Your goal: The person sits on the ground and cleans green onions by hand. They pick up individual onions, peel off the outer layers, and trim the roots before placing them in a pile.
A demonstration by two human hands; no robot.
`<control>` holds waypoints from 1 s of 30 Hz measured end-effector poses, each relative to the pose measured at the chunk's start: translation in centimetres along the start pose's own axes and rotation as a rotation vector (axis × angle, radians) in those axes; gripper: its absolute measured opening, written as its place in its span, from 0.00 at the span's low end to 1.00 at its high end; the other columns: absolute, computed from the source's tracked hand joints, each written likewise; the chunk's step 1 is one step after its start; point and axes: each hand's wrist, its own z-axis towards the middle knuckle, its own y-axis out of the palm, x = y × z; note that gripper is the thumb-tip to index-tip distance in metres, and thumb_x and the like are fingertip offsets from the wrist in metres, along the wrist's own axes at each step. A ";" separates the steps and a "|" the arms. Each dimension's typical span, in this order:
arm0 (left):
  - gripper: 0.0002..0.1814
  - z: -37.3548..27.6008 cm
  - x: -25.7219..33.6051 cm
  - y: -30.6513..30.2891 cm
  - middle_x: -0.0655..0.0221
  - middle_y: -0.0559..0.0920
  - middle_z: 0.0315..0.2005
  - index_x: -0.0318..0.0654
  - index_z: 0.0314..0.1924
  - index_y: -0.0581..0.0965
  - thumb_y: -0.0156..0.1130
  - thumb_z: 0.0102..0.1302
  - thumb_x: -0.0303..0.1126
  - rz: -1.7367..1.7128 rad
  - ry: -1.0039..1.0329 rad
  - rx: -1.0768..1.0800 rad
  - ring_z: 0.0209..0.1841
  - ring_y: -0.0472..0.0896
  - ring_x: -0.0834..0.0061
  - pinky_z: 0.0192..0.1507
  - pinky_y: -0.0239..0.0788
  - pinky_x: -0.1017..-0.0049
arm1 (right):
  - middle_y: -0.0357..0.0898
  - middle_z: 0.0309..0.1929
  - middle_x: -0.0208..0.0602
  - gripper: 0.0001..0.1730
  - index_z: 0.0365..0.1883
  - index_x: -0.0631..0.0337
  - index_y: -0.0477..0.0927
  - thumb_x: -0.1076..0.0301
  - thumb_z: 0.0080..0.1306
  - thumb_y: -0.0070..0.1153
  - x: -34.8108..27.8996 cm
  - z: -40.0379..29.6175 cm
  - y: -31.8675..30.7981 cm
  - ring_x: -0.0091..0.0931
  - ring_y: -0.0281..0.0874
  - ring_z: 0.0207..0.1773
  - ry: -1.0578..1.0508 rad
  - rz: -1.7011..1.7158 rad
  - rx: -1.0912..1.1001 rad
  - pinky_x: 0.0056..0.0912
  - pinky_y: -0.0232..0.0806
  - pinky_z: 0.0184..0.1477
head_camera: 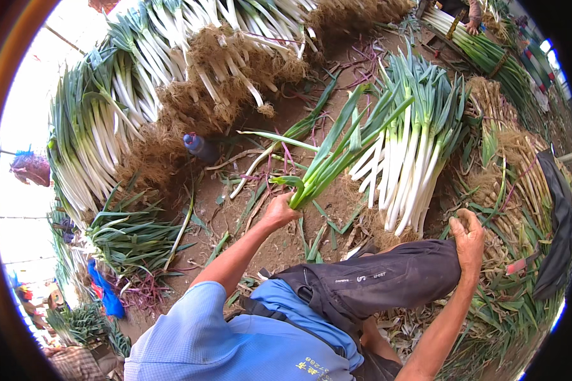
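My left hand (282, 210) is closed around a bunch of green leek leaves (333, 164), which fans up and to the right. The tips of these leaves overlap a pile of leeks (412, 157) with white stalks and rooty ends toward me. My right hand (468, 238) is beside my bent knee, its fingers loosely curled and apart, with nothing visible in them. It is just right of the pile's root ends. A loose leek (286, 138) with a pale stalk lies on the soil beyond my left hand.
A long bank of stacked leeks (138, 95) curves along the left and far side. A blue bottle (201, 146) stands by its roots. Untrimmed leeks (515, 162) with dry roots are heaped at right, near a dark cloth (555, 224). Another person's hand (472, 27) touches a leek bundle (476, 45).
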 end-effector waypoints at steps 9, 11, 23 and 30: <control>0.26 5.4 -1.1 -6.7 0.71 0.84 0.38 0.40 0.53 0.79 0.71 0.50 0.26 -0.116 0.086 0.099 0.38 0.81 0.76 0.46 0.75 0.71 | 0.81 0.41 0.41 0.22 0.50 0.66 0.78 0.59 0.64 0.62 -1.1 0.0 0.7 0.30 0.78 0.44 -0.045 -0.054 0.022 0.34 0.69 0.49; 0.18 7.5 0.6 -9.8 0.72 0.83 0.34 0.40 0.45 0.82 0.70 0.51 0.24 -0.010 0.255 0.182 0.35 0.79 0.79 0.43 0.74 0.74 | 0.83 0.43 0.45 0.22 0.49 0.67 0.79 0.60 0.64 0.62 -0.7 0.3 0.4 0.32 0.80 0.46 -0.064 -0.065 0.068 0.35 0.69 0.50; 0.25 9.1 15.0 -7.2 0.61 0.76 0.57 0.29 0.62 0.70 0.62 0.67 0.27 -0.078 0.651 0.431 0.59 0.74 0.70 0.64 0.61 0.72 | 0.82 0.28 0.46 0.08 0.38 0.63 0.79 0.68 0.65 0.59 4.7 0.4 1.2 0.38 0.83 0.31 -0.173 0.217 0.578 0.37 0.73 0.35; 0.18 -2.7 32.7 5.6 0.62 0.84 0.46 0.33 0.56 0.77 0.62 0.67 0.30 -0.454 0.938 -0.058 0.47 0.82 0.72 0.47 0.73 0.73 | 0.83 0.30 0.43 0.14 0.42 0.63 0.79 0.61 0.65 0.57 17.8 -7.3 5.3 0.28 0.83 0.28 0.301 0.416 0.520 0.32 0.72 0.34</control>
